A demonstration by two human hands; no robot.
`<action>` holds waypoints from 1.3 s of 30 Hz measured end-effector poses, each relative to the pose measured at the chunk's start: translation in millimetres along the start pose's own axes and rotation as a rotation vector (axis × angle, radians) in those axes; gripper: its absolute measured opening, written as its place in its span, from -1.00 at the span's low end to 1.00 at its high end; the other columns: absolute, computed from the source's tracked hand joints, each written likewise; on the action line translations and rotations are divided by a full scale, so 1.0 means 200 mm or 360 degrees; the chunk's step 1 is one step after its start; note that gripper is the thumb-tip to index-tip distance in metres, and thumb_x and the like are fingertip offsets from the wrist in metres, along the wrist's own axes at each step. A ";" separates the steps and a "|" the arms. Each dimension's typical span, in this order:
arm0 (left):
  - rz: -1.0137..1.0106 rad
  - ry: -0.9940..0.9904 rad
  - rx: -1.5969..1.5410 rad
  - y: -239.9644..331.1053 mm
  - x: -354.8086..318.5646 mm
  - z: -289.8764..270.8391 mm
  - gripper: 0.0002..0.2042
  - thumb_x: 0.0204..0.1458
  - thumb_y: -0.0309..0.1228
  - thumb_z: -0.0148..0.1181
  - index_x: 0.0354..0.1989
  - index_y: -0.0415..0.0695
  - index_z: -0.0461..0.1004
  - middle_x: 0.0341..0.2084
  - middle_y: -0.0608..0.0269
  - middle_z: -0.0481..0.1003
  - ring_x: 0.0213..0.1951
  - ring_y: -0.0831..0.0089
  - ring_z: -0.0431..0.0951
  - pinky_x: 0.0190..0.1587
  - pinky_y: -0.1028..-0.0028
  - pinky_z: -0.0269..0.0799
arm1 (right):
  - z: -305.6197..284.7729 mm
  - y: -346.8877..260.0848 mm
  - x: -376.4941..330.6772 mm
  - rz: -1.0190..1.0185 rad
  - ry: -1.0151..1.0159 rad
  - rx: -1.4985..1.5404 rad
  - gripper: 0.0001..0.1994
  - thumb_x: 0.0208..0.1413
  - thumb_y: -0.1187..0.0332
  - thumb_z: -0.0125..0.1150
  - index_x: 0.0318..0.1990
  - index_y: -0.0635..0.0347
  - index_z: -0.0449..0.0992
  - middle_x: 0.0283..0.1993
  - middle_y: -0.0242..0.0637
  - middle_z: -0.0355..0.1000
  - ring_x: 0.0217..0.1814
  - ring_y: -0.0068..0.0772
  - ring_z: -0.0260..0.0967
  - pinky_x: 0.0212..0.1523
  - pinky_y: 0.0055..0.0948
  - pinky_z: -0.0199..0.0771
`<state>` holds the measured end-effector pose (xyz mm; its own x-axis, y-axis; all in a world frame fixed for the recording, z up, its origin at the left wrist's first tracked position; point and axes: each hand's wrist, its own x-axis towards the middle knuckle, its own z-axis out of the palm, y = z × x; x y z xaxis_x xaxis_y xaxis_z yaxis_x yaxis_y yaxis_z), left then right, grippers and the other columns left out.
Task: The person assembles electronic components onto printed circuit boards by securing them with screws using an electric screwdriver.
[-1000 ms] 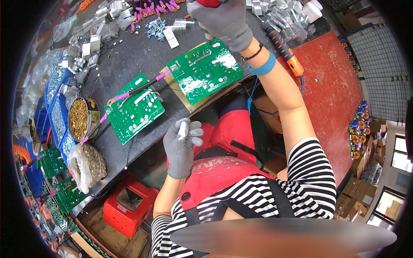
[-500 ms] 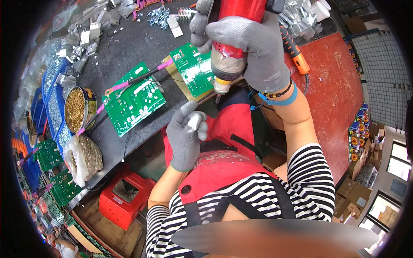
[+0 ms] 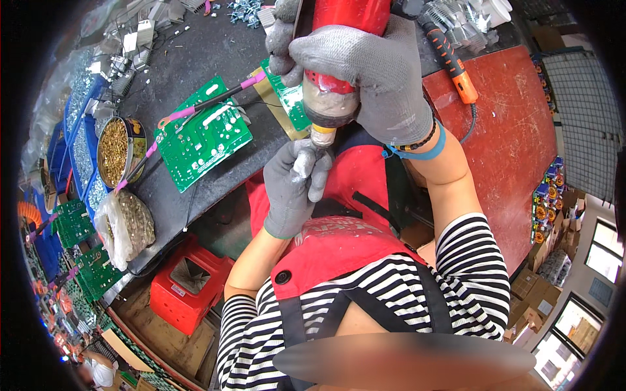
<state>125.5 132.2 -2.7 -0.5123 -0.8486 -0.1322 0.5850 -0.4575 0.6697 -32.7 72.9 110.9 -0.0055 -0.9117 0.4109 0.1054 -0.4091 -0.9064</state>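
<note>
My right hand (image 3: 391,85), in a grey glove, is wrapped round a red power screwdriver (image 3: 349,16) whose nose points down toward me. Right below that nose, my gloved left hand (image 3: 290,186) is closed, its fingertips pinched at the driver's tip. Whatever may be between them is hidden. One green circuit board (image 3: 205,146) lies to the left on the dark bench, with a black cable ending in pink sleeves across it. A second green board (image 3: 287,98) is partly covered by the driver and my right hand.
At the left stand a round tin of brass-coloured screws (image 3: 114,153), blue bins (image 3: 81,159) and a plastic bag of small parts (image 3: 127,225). An orange-and-black handled tool (image 3: 450,62) lies right, by a red board (image 3: 502,130). A red plastic stool (image 3: 189,283) stands below the bench.
My left hand has risen and moved right to the driver's tip, its fingers closing there. The driver and my right hand have shifted slightly left.
</note>
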 end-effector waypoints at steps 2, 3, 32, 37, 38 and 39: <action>0.0004 0.0003 0.0048 0.01 0.00 0.01 -0.74 0.16 -0.25 0.12 -0.21 -0.24 0.44 -0.58 0.20 0.42 -0.71 0.70 0.19 -0.67 0.70 0.03 | -0.01 -0.02 0.00 0.0121 0.0056 0.0085 -0.85 0.04 0.43 0.20 -0.28 0.34 0.58 -0.19 -0.14 0.53 -0.24 -0.33 0.55 -0.22 -0.44 0.58; -0.0028 0.0051 0.0103 0.03 0.00 0.02 -0.78 0.15 -0.26 0.14 -0.27 -0.19 0.39 -0.61 0.25 0.37 -0.72 0.70 0.16 -0.67 0.70 0.04 | -0.01 -0.03 0.00 0.0243 0.0110 0.0168 -0.85 0.06 0.44 0.19 -0.27 0.33 0.58 -0.18 -0.14 0.53 -0.23 -0.32 0.54 -0.21 -0.44 0.58; 0.0281 0.0849 0.0420 -0.07 0.23 -0.04 -0.72 0.23 -0.28 0.03 -0.06 -0.25 0.39 -0.44 0.40 0.38 -0.50 0.73 0.26 -0.52 0.69 0.15 | -0.11 0.02 0.39 0.0025 0.0720 0.0074 -0.87 -0.09 0.57 0.19 -0.33 0.25 0.45 -0.60 -0.41 0.36 -0.70 -0.63 0.27 -0.75 -0.59 0.19; 0.0310 0.0804 0.0525 -0.05 0.30 -0.05 -0.73 0.19 -0.28 0.11 -0.08 -0.23 0.42 -0.38 0.44 0.40 -0.43 0.74 0.31 -0.41 0.66 0.24 | -0.14 0.12 0.40 -0.0138 0.0643 0.0026 -0.91 -0.11 0.52 0.21 -0.38 0.24 0.49 -0.58 -0.43 0.41 -0.67 -0.66 0.31 -0.67 -0.61 0.25; 0.0307 0.0804 0.0523 -0.05 0.31 -0.05 -0.73 0.19 -0.28 0.11 -0.08 -0.23 0.42 -0.38 0.44 0.40 -0.43 0.74 0.31 -0.41 0.66 0.24 | -0.16 0.16 0.43 -0.0558 0.0646 -0.0416 -0.91 -0.11 0.52 0.21 -0.39 0.25 0.50 -0.57 -0.42 0.43 -0.65 -0.65 0.34 -0.66 -0.60 0.27; 0.0351 0.0798 0.0521 -0.05 0.33 -0.05 -0.74 0.17 -0.31 0.13 -0.09 -0.24 0.42 -0.35 0.41 0.42 -0.38 0.71 0.36 -0.34 0.65 0.29 | -0.18 0.19 0.44 -0.0975 0.0632 -0.0861 -0.91 -0.12 0.51 0.21 -0.39 0.25 0.51 -0.55 -0.42 0.44 -0.63 -0.65 0.36 -0.64 -0.59 0.29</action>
<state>92.0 79.0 -25.9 0.0013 -0.9712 -0.2383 0.3800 -0.2200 0.8985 -65.5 -24.0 109.1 -0.2595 -0.4336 0.8629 -0.5098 -0.6974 -0.5037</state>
